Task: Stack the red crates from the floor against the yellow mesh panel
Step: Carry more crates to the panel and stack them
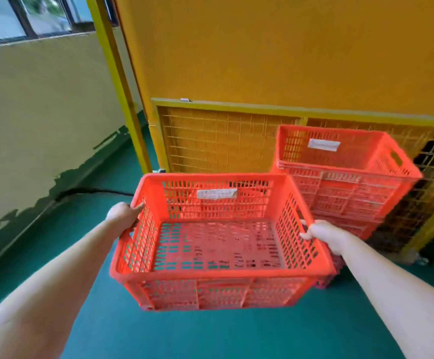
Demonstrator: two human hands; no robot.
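Both hands grasp an empty red slatted plastic crate [221,294] by its short sides. The left hand [124,215] curls over the left rim and the right hand [324,235] clasps the right wall, arms stretched forward. The crate hangs over the green floor [210,338], just left of a stack of red crates [345,193] standing against the yellow mesh panel [210,141].

Bright, even daylight; whole frame soft with motion blur.
Light enters from the glass window [29,16] upper left; the red slotted plastic crate [221,281] has smeared slots; wide-angle bending at edges.
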